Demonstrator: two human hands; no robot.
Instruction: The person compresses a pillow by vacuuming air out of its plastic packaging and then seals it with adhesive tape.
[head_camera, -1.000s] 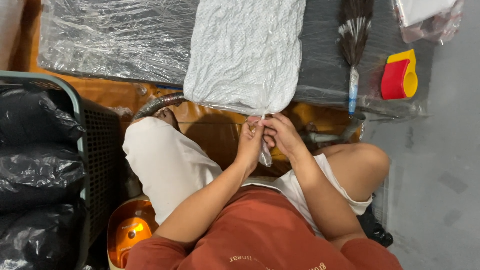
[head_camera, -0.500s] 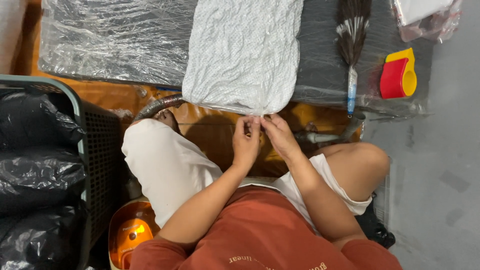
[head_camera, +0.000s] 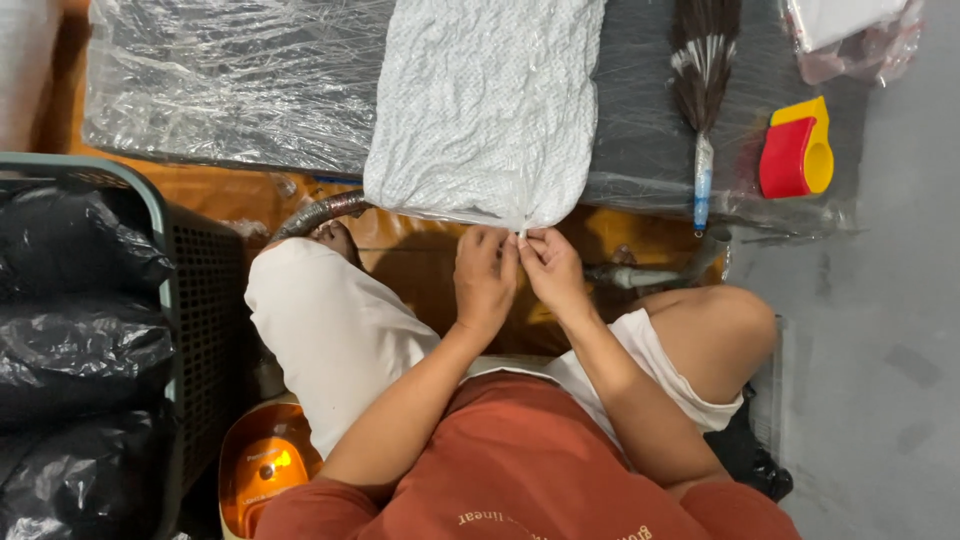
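- white patterned bag (head_camera: 485, 105) is laid on the plastic-covered table (head_camera: 230, 90), its near edge overhanging.
- bag's near edge is pinched by the left hand (head_camera: 485, 275) and right hand (head_camera: 553, 272), fingertips closed together.

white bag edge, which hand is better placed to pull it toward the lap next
Probably the right hand: its fingertips pinch the near edge of the white bag at the middle. The left hand sits just beside it, fingers curled at the same edge, its grip less clear.
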